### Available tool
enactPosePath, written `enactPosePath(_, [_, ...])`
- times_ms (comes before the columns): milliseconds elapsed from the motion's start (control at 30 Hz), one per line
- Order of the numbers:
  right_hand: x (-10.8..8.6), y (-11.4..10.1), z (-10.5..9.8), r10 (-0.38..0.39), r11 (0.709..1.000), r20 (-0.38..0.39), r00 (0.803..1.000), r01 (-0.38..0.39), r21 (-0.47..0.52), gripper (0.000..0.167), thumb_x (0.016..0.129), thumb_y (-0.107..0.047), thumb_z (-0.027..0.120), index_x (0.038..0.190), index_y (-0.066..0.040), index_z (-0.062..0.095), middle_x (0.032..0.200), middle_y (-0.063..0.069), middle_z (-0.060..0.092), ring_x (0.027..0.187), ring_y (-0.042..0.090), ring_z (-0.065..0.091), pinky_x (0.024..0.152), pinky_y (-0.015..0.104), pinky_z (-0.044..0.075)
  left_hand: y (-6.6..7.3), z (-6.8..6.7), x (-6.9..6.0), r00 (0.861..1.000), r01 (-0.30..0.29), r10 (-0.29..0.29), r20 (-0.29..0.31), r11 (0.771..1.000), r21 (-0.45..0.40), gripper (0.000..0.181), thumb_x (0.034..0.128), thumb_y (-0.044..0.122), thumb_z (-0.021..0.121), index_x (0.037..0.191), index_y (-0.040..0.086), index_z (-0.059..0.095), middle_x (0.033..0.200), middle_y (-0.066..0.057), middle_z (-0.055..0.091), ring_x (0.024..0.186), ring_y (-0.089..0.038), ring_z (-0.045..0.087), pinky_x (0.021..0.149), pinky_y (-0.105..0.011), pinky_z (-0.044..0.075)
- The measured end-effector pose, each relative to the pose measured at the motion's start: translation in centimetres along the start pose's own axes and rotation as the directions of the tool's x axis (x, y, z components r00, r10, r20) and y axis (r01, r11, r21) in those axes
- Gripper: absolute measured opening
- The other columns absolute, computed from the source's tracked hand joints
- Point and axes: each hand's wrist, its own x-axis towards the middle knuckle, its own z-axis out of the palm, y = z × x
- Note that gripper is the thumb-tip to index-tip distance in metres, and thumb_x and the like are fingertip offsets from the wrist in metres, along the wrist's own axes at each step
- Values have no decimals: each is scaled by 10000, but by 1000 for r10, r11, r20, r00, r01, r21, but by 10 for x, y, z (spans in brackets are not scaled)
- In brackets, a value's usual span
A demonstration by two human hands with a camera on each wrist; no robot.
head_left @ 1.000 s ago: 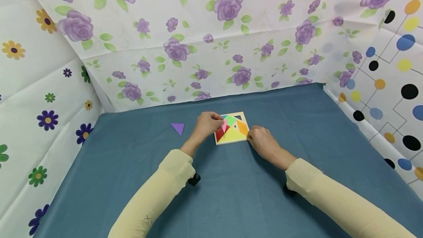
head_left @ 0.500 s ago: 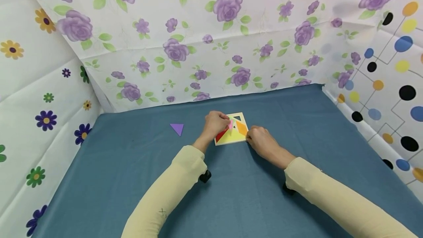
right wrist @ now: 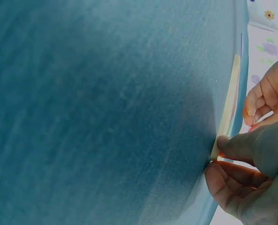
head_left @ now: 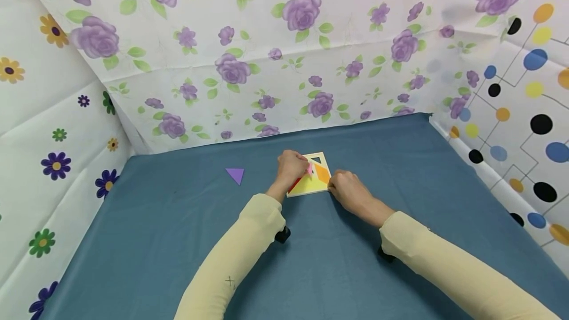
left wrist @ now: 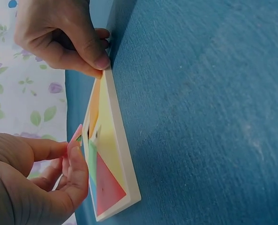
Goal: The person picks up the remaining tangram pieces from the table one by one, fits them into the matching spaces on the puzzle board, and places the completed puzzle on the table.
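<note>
A tangram board (head_left: 326, 157) with a pale frame lies on the blue cloth. My left hand (head_left: 291, 167) pinches a small pink tangram piece (left wrist: 76, 135) between thumb and finger, tilted, just over the board's middle. At the board's near right corner, my right hand (head_left: 351, 190) grips the frame between thumb and fingers. Set in the board are a yellow piece (head_left: 306, 186), an orange piece (head_left: 322, 174), a red piece (left wrist: 109, 185) and a green piece (left wrist: 92, 158). A dark triangular gap shows at the far right corner. The left hand covers the board's left part in the head view.
To the left of the board, a purple triangle (head_left: 235, 175) lies loose on the blue cloth (head_left: 178, 236). Flowered sheets (head_left: 266, 83) rise behind and at the left. A dotted sheet (head_left: 524, 137) stands at the right.
My left hand has moved right, carrying the pink tangram piece from the board's left side to over its middle. The right hand keeps its grip on the corner. The head view has shifted slightly.
</note>
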Motion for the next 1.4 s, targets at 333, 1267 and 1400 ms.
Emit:
enactPosePath(333, [0, 1, 0, -2, 1000, -6, 1000, 2, -6, 285, 915, 35, 734, 660, -78, 670, 648, 11, 466, 572, 139, 425, 543, 280, 392, 3, 7, 2, 1000, -14, 16, -18, 998, 68, 126, 895, 54, 687, 828, 30, 790, 749, -55, 706, 684, -184, 616, 513, -210, 400])
enactPosePath(1267, [-2, 1, 2, -21, 1000, -54, 998, 21, -2, 198, 894, 57, 752, 719, -33, 727, 667, 15, 517, 584, 126, 475, 557, 300, 473, 2, 21, 11, 1000, 0, 3, -13, 974, 227, 221, 895, 41, 695, 680, -1, 718, 471, 10, 468, 364, -117, 427, 360, -194, 300])
enactPosePath(1400, [-2, 1, 2, -18, 1000, -55, 998, 18, 0, 211, 892, 59, 753, 707, -37, 716, 660, 14, 504, 579, 130, 463, 552, 298, 458, 1, 22, 11, 1000, 12, -12, -2, 977, 213, 183, 911, 59, 700, 749, -22, 722, 498, -8, 481, 368, -125, 428, 356, -198, 301])
